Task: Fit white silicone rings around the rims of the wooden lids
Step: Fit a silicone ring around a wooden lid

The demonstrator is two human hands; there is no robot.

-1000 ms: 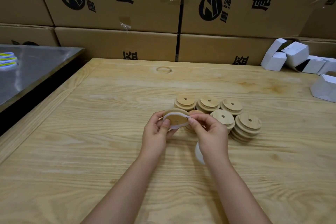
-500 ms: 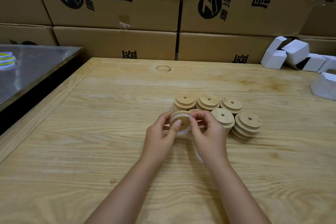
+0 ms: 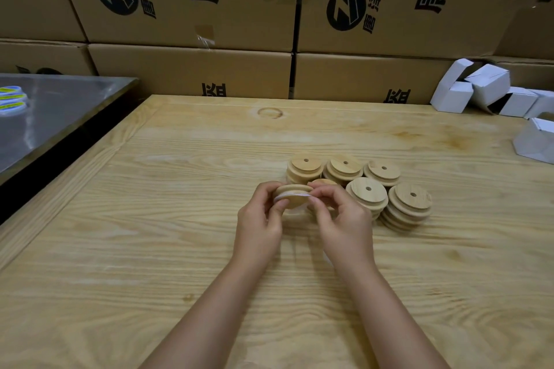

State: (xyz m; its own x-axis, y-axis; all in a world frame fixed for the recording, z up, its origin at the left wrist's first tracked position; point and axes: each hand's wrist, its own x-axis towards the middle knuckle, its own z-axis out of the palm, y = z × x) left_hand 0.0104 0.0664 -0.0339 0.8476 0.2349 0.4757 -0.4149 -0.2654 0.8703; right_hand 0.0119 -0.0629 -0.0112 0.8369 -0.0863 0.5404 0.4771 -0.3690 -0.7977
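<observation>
Each of the two upper brown cardboard boxes (image 3: 239, 24) (image 3: 404, 27) carries black print: a round logo with a small ®, the small characters 唐泽 beside it, then a large 唐. The characters further right are cropped. The lower brown cardboard boxes (image 3: 192, 75) show single half-hidden characters, unreadable.

Hidden under my fingers, cut at the edges

My left hand (image 3: 260, 219) and right hand (image 3: 341, 219) cover both ends of the wooden lid (image 3: 292, 191) and most of the white ring (image 3: 289, 196), so I can't tell how far round it sits. Another lid (image 3: 322, 182) shows only a sliver behind my fingers. The right edge cuts a white carton (image 3: 536, 144).
</observation>
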